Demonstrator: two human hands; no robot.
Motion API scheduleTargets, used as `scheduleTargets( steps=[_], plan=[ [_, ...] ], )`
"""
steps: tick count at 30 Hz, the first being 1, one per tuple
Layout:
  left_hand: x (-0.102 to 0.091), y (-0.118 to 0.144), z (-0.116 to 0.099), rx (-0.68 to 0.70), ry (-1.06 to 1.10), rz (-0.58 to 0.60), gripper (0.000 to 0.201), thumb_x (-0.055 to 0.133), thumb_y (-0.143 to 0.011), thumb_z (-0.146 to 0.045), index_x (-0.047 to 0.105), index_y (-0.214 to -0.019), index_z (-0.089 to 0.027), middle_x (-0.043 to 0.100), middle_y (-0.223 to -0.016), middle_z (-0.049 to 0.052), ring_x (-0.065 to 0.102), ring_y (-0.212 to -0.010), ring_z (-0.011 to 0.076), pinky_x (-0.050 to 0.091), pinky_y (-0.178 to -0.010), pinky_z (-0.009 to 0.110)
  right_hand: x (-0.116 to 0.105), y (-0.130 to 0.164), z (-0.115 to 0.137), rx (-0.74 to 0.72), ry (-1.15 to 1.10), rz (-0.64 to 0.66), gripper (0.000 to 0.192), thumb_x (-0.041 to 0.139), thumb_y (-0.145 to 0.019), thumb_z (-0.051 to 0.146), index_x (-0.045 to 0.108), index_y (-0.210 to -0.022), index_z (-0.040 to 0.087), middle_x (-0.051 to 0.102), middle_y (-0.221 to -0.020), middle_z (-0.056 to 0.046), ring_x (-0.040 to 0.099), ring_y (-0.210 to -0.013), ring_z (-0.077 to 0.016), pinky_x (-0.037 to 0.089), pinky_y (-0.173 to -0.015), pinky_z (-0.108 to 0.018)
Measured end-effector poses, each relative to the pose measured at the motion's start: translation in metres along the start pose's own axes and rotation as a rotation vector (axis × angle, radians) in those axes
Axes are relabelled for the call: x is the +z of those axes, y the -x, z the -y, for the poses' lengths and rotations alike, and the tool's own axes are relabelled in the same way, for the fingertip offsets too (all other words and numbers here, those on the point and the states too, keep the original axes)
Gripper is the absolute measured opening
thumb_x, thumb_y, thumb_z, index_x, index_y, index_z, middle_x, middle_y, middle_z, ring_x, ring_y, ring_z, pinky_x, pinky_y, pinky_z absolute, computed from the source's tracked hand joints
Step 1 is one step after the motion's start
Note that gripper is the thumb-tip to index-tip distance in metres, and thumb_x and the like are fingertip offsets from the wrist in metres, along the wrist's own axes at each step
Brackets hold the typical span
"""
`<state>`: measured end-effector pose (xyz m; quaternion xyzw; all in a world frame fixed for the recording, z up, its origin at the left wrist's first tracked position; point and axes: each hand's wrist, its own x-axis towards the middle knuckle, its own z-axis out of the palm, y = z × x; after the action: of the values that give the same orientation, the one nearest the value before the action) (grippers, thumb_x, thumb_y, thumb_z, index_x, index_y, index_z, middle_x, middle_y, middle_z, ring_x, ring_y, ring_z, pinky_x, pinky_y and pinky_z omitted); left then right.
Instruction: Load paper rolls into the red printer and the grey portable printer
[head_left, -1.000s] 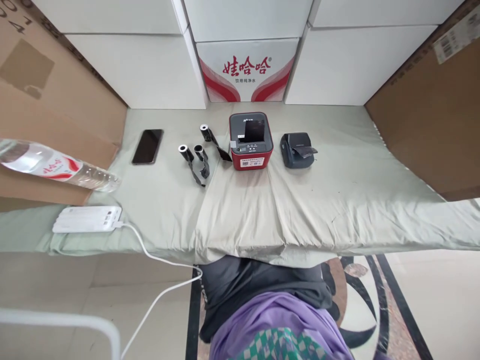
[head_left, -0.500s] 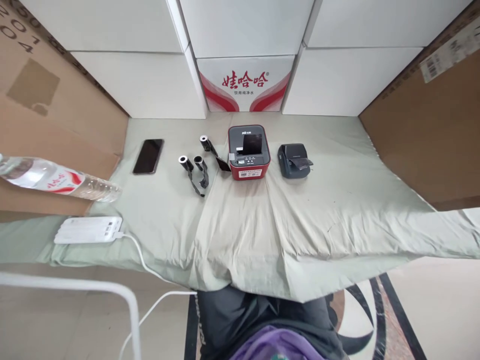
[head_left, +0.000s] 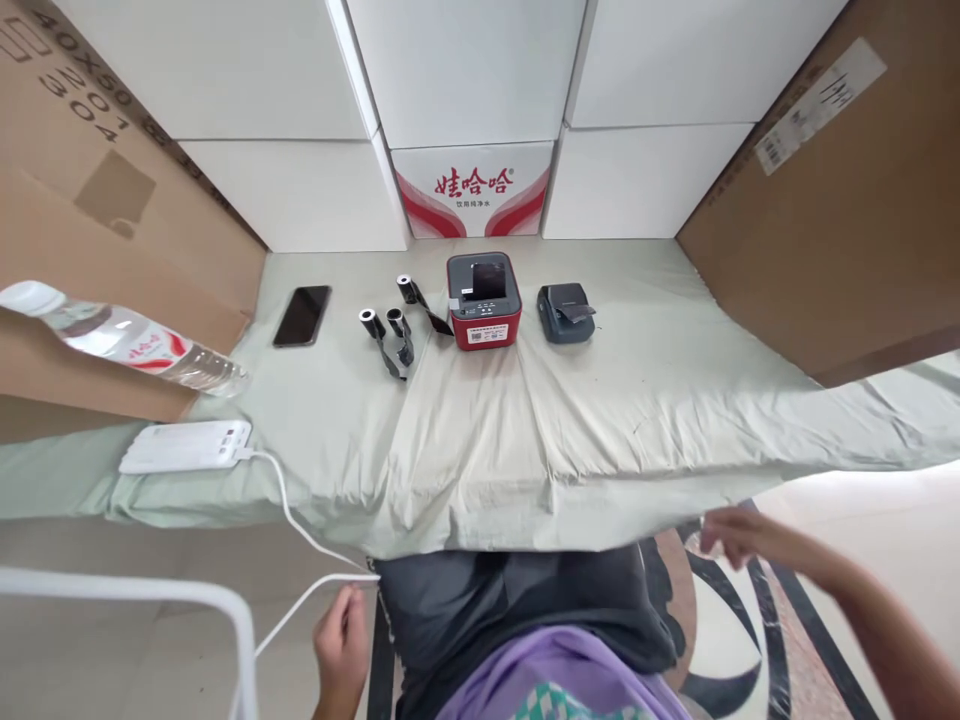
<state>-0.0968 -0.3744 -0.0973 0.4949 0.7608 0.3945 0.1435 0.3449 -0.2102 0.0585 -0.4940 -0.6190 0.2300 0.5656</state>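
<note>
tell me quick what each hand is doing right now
Left hand: loosely curled at the white cable, holding nothing clearly.
Right hand: fingers at the cloth edge; grip cannot be told.

Head camera, looking steeply down over table [head_left: 525, 430].

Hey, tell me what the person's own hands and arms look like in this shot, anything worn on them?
Both are bare. The left hand shows no glove, ring or watch. The right hand and its forearm are bare too, no sleeve in view. The torso below wears a purple top with a green-and-white checked patch.
</note>
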Motion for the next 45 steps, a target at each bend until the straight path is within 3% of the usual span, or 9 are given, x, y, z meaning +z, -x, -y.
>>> scheduleTargets(
  steps=[2,6,10,14,18,23,34,39,45],
  plan=[
    [0.012,-0.013,-0.022,0.324,0.102,0.085,0.018,0.056,-0.085,-0.029,0.063,-0.069,-0.029,0.064,-0.06,0.001,0.061,-0.051,0.0238,0.048,-0.048,0.036,0.016,-0.04,-0.011,-0.009,-0.03,-0.038,0.024,0.066,-0.093,0.048,0.069,-0.101,0.026,0.071,-0.087,-0.003,0.071,-0.084,-0.0199,0.062,-0.075,-0.037],
    [0.049,-0.055,-0.126,0.914,0.122,0.299,0.018,0.058,-0.082,-0.01,0.059,-0.072,-0.025,0.06,-0.06,0.001,0.059,-0.055,0.0188,0.046,-0.055,0.033,0.073,-0.106,-0.035,-0.012,-0.1,-0.078,0.02,0.065,-0.093,0.045,0.065,-0.095,0.025,0.069,-0.081,-0.002,0.07,-0.079,-0.0188,0.061,-0.074,-0.036],
    [0.098,-0.107,-0.224,0.765,0.363,0.158,0.015,0.053,-0.092,-0.01,0.061,-0.095,-0.023,0.071,-0.089,0.006,0.068,-0.085,0.0192,0.055,-0.078,0.032,0.144,-0.136,-0.057,-0.018,-0.189,-0.159,0.013,0.058,-0.093,0.036,0.061,-0.088,0.024,0.067,-0.078,-0.002,0.067,-0.071,-0.0164,0.06,-0.072,-0.034],
    [0.137,-0.178,-0.274,0.479,0.666,-0.195,0.008,0.05,-0.098,-0.023,0.058,-0.095,-0.023,0.066,-0.093,0.004,0.065,-0.091,0.0181,0.053,-0.084,0.032,0.197,-0.152,-0.079,-0.173,-0.114,-0.226,0.013,0.046,-0.095,0.028,0.058,-0.097,0.024,0.066,-0.096,-0.007,0.069,-0.094,-0.0196,0.059,-0.089,-0.037],
    [0.169,-0.254,-0.266,0.377,0.601,-0.563,0.012,0.045,-0.1,-0.033,0.051,-0.098,-0.022,0.052,-0.09,0.002,0.054,-0.081,0.0159,0.047,-0.076,0.031,0.208,-0.16,-0.098,-0.372,0.126,-0.126,0.02,0.042,-0.096,0.023,0.058,-0.107,0.024,0.064,-0.117,-0.014,0.064,-0.116,-0.0252,0.054,-0.104,-0.046],
    [0.197,-0.274,-0.215,0.676,0.373,-0.416,0.028,0.046,-0.098,-0.049,0.05,-0.092,-0.022,0.045,-0.08,0.002,0.048,-0.075,0.0185,0.044,-0.076,0.036,0.211,-0.16,-0.112,-0.302,0.256,0.053,0.04,0.04,-0.095,0.015,0.054,-0.131,0.024,0.052,-0.148,-0.016,0.052,-0.141,-0.0269,0.044,-0.118,-0.053],
    [0.208,-0.271,-0.212,0.527,0.459,-0.429,0.03,0.04,-0.101,-0.05,0.048,-0.101,-0.021,0.043,-0.087,0.002,0.048,-0.079,0.0178,0.045,-0.078,0.034,0.204,-0.168,-0.132,-0.272,0.257,0.13,0.032,0.042,-0.095,0.018,0.062,-0.12,0.021,0.066,-0.139,-0.017,0.056,-0.141,-0.0274,0.044,-0.119,-0.053],
    [0.207,-0.272,-0.211,0.536,0.456,-0.442,0.028,0.041,-0.102,-0.048,0.048,-0.102,-0.021,0.042,-0.086,0.001,0.048,-0.078,0.0172,0.045,-0.078,0.033,0.187,-0.166,-0.111,-0.419,0.163,-0.013,0.025,0.04,-0.102,0.032,0.063,-0.11,0.027,0.068,-0.132,-0.012,0.057,-0.14,-0.0277,0.046,-0.117,-0.057],
    [0.211,-0.274,-0.209,0.508,0.476,-0.426,0.025,0.041,-0.101,-0.045,0.048,-0.103,-0.021,0.045,-0.088,0.002,0.049,-0.08,0.0172,0.046,-0.079,0.033,0.154,-0.185,-0.127,-0.235,0.187,-0.33,0.03,0.046,-0.099,0.044,0.061,-0.116,0.023,0.061,-0.133,-0.018,0.055,-0.138,-0.0315,0.041,-0.116,-0.064]
  ],
)
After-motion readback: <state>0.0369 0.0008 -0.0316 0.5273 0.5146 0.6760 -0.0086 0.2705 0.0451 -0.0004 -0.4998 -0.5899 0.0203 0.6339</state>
